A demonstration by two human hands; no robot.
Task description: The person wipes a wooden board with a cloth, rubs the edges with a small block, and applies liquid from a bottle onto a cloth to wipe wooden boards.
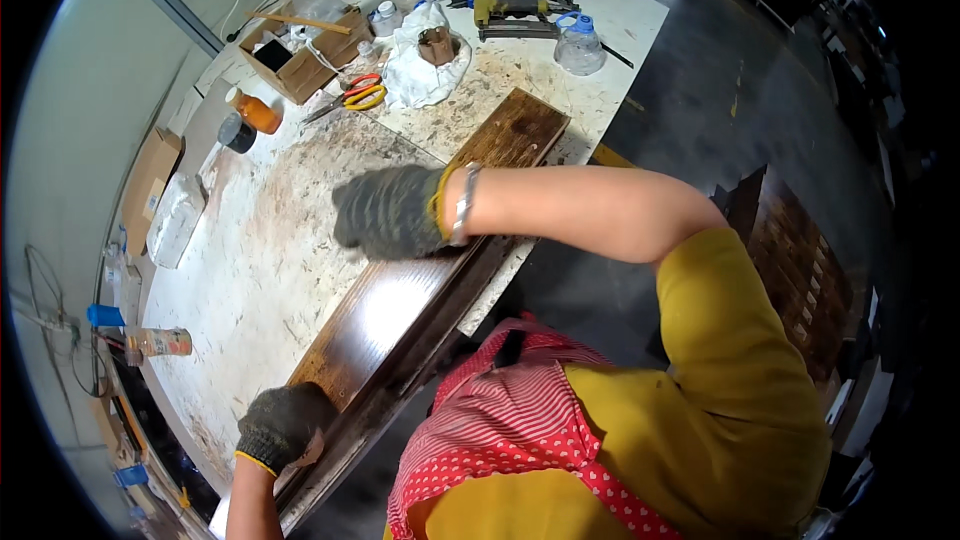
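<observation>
A long, glossy brown wooden board lies slantwise along the table's near edge, light glaring off its middle. My left hand, in a dark knitted work glove, is closed on the board's lower left end; some of its fingers are hidden. My right hand, gloved the same way with a yellow cuff, reaches across the board's upper half. Its fingers are curled in and slightly blurred, and anything inside them is out of sight.
The stained white worktable holds scissors, an orange bottle, a dark jar, a cardboard box, a white cloth, a nail gun and a clear jug. Brown wooden panels stand at right.
</observation>
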